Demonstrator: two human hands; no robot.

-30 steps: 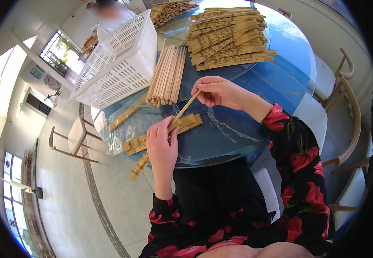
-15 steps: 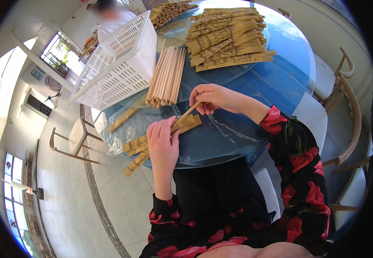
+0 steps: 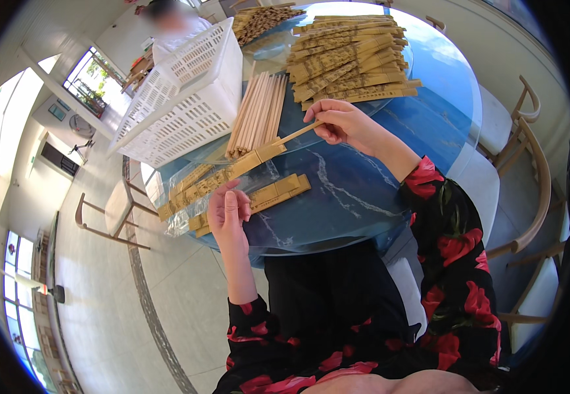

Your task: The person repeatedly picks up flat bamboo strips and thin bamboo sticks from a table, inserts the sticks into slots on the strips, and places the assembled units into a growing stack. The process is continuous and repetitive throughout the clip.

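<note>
My right hand (image 3: 344,125) pinches the bare end of a pair of wooden chopsticks (image 3: 301,134). Their other part sits inside a tan printed paper sleeve (image 3: 222,176), which slants down to the left. My left hand (image 3: 229,213) is just below that sleeve, its fingers apart and gripping nothing visible. Beside it, a few flat paper sleeves (image 3: 275,193) lie on the blue table, partly covered by the left hand. Beyond the hands lies a bundle of bare chopsticks (image 3: 258,117). A large pile of paper sleeves (image 3: 350,56) is farther right.
A white plastic basket (image 3: 186,111) stands tilted at the far left of the round blue marbled table (image 3: 350,226). Clear plastic film (image 3: 178,226) lies by the left edge. More chopsticks (image 3: 265,23) are heaped at the back. A person (image 3: 176,33) is beyond the basket; chairs (image 3: 124,210) stand around.
My right hand has moved up and away with the chopsticks, and their sleeve has lifted off the other sleeves. My left hand has let go and shifted slightly left.
</note>
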